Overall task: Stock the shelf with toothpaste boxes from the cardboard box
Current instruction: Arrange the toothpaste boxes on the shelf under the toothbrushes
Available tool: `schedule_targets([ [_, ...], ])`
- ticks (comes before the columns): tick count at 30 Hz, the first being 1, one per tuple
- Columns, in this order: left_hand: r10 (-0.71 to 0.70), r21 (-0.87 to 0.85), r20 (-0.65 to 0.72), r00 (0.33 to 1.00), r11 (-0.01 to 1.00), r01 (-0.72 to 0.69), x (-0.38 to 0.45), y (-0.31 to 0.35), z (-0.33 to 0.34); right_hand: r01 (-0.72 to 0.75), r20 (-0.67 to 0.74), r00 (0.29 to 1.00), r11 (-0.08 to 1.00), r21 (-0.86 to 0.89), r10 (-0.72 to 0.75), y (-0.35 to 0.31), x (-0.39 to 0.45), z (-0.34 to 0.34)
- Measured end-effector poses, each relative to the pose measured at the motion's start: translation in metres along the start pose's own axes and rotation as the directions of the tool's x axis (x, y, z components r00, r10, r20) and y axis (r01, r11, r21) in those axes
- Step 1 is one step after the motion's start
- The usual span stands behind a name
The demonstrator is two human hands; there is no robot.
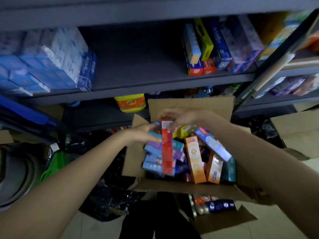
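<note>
red toothpaste box (167, 145) stands over the cardboard box (189, 187), right hand (179, 118) seemingly pinching its top, left hand (143, 133) curled at its side; a loose pinch could drop it short of the shelf (138, 66).

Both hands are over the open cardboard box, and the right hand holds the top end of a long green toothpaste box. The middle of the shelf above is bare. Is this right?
Not quite: in the head view, the long toothpaste box under the right hand is red, not green. The rest stands: both hands, the left hand too, are over the open cardboard box, and the middle of the shelf above is bare.
</note>
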State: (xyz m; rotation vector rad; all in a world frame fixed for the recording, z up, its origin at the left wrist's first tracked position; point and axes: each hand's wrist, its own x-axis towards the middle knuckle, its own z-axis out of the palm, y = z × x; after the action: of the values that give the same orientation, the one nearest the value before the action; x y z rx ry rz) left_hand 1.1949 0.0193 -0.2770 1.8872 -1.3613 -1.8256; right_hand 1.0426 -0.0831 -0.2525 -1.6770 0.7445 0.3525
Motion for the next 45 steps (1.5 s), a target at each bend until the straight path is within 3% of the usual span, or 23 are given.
schedule_targets([
  [3, 0.086, -0.174, -0.001, 0.996, 0.981, -0.085, -0.041, 0.02, -0.034, 0.154, 0.02, 0.987, 0.977, 0.149, -0.159, -0.068, -0.014, -0.035],
  [7, 0.2, -0.199, -0.086, 0.976, 0.956, -0.214, -0.101, 0.048, -0.089, 0.288, 0.031, 0.955, 0.949, 0.13, -0.294, -0.15, -0.027, -0.062],
  [10, 0.255, -0.253, -0.195, 0.947, 0.92, -0.299, -0.139, 0.053, -0.121, 0.338, -0.083, 0.94, 0.937, 0.092, -0.331, -0.207, -0.031, -0.065],
  [15, 0.303, -0.416, -0.329, 0.894, 0.804, -0.425, -0.184, 0.052, -0.151, 0.302, -0.376, 0.865, 0.943, -0.139, -0.332, -0.289, -0.015, -0.043],
  [17, 0.29, -0.411, -0.399, 0.87, 0.792, -0.452, -0.198, 0.049, -0.161, 0.322, -0.394, 0.851, 0.938, -0.13, -0.347, -0.313, -0.009, -0.036],
  [19, 0.28, -0.428, -0.461, 0.842, 0.762, -0.487, -0.21, 0.043, -0.173, 0.402, -0.353, 0.856, 0.916, -0.003, -0.377, -0.332, -0.004, -0.032],
  [21, 0.274, -0.499, -0.546, 0.792, 0.652, -0.57, -0.22, 0.035, -0.187, 0.435, -0.31, 0.865, 0.898, 0.069, -0.395, -0.346, 0.0, -0.031],
  [23, 0.271, -0.546, -0.636, 0.722, 0.504, -0.67, -0.23, 0.031, -0.203, 0.382, -0.272, 0.886, 0.924, -0.03, -0.375, -0.355, 0.006, -0.028],
  [25, 0.3, -0.556, -0.702, 0.646, 0.337, -0.76, -0.24, 0.029, -0.22, 0.316, -0.136, 0.937, 0.947, -0.067, -0.322, -0.361, 0.014, -0.024],
  [27, 0.353, -0.539, -0.749, 0.561, 0.167, -0.825, -0.247, 0.03, -0.235, 0.255, 0.047, 0.965, 0.966, 0.047, -0.257, -0.365, 0.022, -0.018],
  [29, 0.374, -0.512, -0.779, 0.502, 0.082, -0.855, -0.252, 0.032, -0.247, 0.226, 0.118, 0.96, 0.952, 0.205, -0.253, -0.372, 0.03, -0.012],
  [32, 0.37, -0.486, -0.793, 0.484, 0.093, -0.869, -0.26, 0.03, -0.262, 0.351, -0.087, 0.935, 0.875, 0.333, -0.343, -0.381, 0.046, -0.008],
  [33, 0.343, -0.493, -0.798, 0.496, 0.101, -0.864, -0.264, 0.028, -0.268, 0.429, -0.194, 0.901, 0.86, 0.275, -0.388, -0.383, 0.051, -0.011],
  [35, 0.185, -0.53, -0.831, 0.524, 0.023, -0.848, -0.27, 0.019, -0.278, 0.56, -0.364, 0.783, 0.827, 0.058, -0.504, -0.386, 0.059, -0.02],
  [37, -0.011, -0.51, -0.859, 0.512, -0.067, -0.857, -0.272, 0.008, -0.289, 0.597, -0.417, 0.707, 0.798, -0.081, -0.571, -0.386, 0.063, -0.028],
  [39, -0.101, -0.475, -0.873, 0.477, -0.043, -0.879, -0.269, 0.002, -0.297, 0.606, -0.397, 0.699, 0.788, -0.112, -0.594, -0.385, 0.065, -0.03],
  [41, -0.115, -0.463, -0.885, 0.451, 0.112, -0.879, -0.267, 0.0, -0.3, 0.606, -0.386, 0.712, 0.791, -0.085, -0.587, -0.385, 0.07, -0.029],
  [43, -0.086, -0.447, -0.894, 0.439, 0.199, -0.872, -0.264, -0.002, -0.301, 0.634, -0.419, 0.715, 0.771, 0.054, -0.559, -0.384, 0.076, -0.03],
  [45, -0.049, -0.42, -0.907, 0.418, 0.173, -0.891, -0.263, -0.005, -0.302, 0.661, -0.439, 0.734, 0.696, 0.282, -0.519, -0.385, 0.08, -0.03],
])
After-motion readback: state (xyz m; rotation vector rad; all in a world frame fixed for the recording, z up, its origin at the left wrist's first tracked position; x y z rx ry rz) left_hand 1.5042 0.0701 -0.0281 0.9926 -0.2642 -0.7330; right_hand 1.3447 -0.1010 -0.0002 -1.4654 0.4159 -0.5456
